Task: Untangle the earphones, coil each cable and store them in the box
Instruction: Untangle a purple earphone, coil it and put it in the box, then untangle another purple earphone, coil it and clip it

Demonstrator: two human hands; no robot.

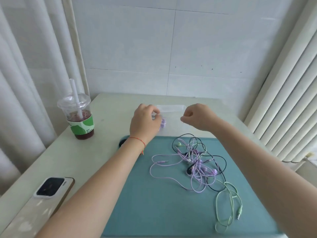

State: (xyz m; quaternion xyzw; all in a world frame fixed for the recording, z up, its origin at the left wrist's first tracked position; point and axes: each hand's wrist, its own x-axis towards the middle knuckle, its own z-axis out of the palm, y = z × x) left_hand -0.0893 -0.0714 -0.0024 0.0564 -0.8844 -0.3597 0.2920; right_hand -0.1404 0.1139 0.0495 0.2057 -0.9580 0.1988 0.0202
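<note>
A clear plastic box [171,109] stands at the far edge of the teal mat [154,203]. Purple earphones [163,124] lie coiled inside it at the left. My left hand [144,122] grips the box's left side with curled fingers. My right hand [197,117] is curled at the box's right side, thumb and fingers pinched at its edge. On the mat, nearer to me, lies a tangle of purple, black and pale green earphone cables [193,162]. A green cable with its plug [228,203] trails out toward the front right.
An iced drink cup with a straw [77,117] stands at the table's left. A phone [51,186] lies at the front left. A small black object [122,143] peeks out beside my left wrist. A radiator [283,100] lines the right side.
</note>
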